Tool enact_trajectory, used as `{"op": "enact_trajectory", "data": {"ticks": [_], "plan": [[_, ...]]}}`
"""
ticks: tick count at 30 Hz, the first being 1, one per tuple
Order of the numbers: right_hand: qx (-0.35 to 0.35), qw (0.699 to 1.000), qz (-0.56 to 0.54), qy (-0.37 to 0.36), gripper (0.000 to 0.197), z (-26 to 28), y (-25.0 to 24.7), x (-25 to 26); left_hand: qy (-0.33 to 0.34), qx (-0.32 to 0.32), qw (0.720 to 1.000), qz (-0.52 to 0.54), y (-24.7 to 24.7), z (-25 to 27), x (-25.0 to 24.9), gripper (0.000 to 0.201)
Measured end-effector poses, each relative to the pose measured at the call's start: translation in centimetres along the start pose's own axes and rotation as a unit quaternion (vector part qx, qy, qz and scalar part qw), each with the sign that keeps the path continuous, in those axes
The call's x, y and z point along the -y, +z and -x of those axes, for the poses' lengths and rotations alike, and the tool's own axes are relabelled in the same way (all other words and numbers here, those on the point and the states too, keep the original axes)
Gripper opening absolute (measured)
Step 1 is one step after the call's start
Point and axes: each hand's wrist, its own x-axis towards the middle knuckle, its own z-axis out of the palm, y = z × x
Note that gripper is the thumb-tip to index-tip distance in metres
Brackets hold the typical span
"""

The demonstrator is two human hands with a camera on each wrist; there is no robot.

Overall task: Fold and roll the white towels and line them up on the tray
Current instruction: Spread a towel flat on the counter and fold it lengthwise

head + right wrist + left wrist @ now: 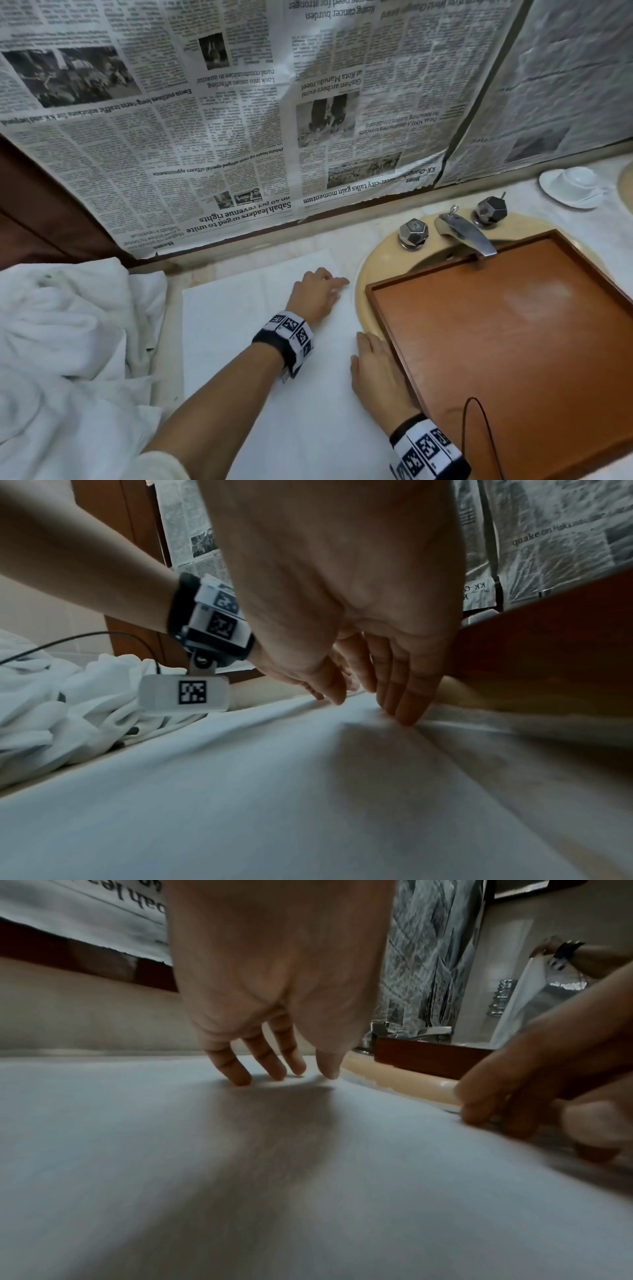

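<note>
A white towel lies folded flat on the counter, to the left of the brown wooden tray, which sits over the sink and holds nothing. My left hand presses on the towel's far right corner with straight fingers. My right hand lies flat along the towel's right edge, beside the tray's left wall, its fingers straight and pressing the cloth. In the left wrist view the towel fills the foreground, with my right hand at its right edge.
A heap of crumpled white towels lies on the left. The tap and its two faceted knobs stand behind the tray. A white cup and saucer sit at the back right. Newspaper covers the wall behind.
</note>
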Motion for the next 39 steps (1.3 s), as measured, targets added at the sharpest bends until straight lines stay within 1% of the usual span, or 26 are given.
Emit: {"op": "enact_trajectory", "data": {"ticks": [2,4,6,8,10,12,15,17,19,21,22,24,25,26,28,31,33,36,39], "plan": [[-0.011,1.0,-0.005,0.004,0.043,-0.4,0.2,0.2,0.007,-0.01,1.0,-0.015,0.3,-1.3,0.4,0.035],[-0.02,1.0,0.0,0.012,0.044,-1.0,-0.1,0.5,0.008,-0.02,1.0,-0.002,0.5,-2.0,0.6,0.03],[-0.023,0.999,0.013,0.024,0.045,-1.6,-0.6,0.8,0.013,-0.016,1.0,0.007,0.8,-2.6,0.8,0.023],[-0.013,0.999,0.025,0.027,0.046,-2.0,-1.0,1.0,0.021,-0.008,1.0,-0.001,0.9,-2.7,0.9,0.02],[-0.007,0.998,0.042,0.038,0.043,-2.4,-1.1,1.3,0.029,-0.011,1.0,0.006,1.1,-2.6,1.1,0.019],[-0.01,0.998,0.045,0.049,0.04,-2.5,-1.2,1.5,0.039,-0.011,0.998,0.047,1.1,-2.4,1.5,0.017],[0.03,0.998,0.023,0.057,0.037,-2.7,-1.4,1.6,0.067,-0.022,0.989,0.126,0.7,-1.6,2.2,0.014],[0.028,0.997,0.017,0.066,0.037,-2.7,-1.2,1.6,0.087,-0.044,0.983,0.158,0.0,-0.7,2.4,0.013],[0.015,0.997,-0.004,0.075,0.032,-2.4,-1.3,1.9,0.092,-0.064,0.977,0.183,-0.6,0.2,2.8,0.012],[0.002,0.998,0.008,0.065,0.024,-2.3,-1.0,1.8,0.085,-0.074,0.975,0.191,-0.9,0.7,3.2,0.011],[0.008,0.998,0.016,0.058,0.02,-2.1,-0.9,1.9,0.08,-0.076,0.975,0.192,-0.8,0.9,3.4,0.011],[0.02,0.997,0.013,0.072,0.013,-1.7,-1.6,2.1,0.072,-0.078,0.976,0.191,-0.3,1.1,3.6,0.01],[0.029,0.996,0.0,0.081,0.016,-1.6,-2.0,2.0,0.067,-0.079,0.976,0.19,-0.1,1.2,3.5,0.01],[0.019,0.996,-0.017,0.084,0.018,-1.5,-2.3,1.8,0.06,-0.08,0.978,0.183,0.2,1.1,3.3,0.01],[0.012,0.994,-0.049,0.098,0.019,-1.2,-3.3,1.8,0.04,-0.076,0.986,0.143,0.7,0.7,2.7,0.012],[0.012,0.992,-0.066,0.107,0.019,-1.0,-4.9,1.9,0.013,-0.07,0.994,0.083,1.0,-0.2,1.1,0.016],[0.014,0.993,-0.072,0.096,0.018,-0.7,-5.5,2.2,0.005,-0.069,0.992,0.102,1.1,-0.6,0.0,0.017],[0.01,0.993,-0.089,0.077,0.011,-0.1,-6.2,2.2,0.003,-0.068,0.981,0.179,0.9,-0.3,-1.0,0.015],[0.011,0.995,-0.085,0.06,0.014,0.7,-7.2,3.0,0.006,-0.093,0.965,0.243,0.1,1.5,-0.4,0.012]]}}
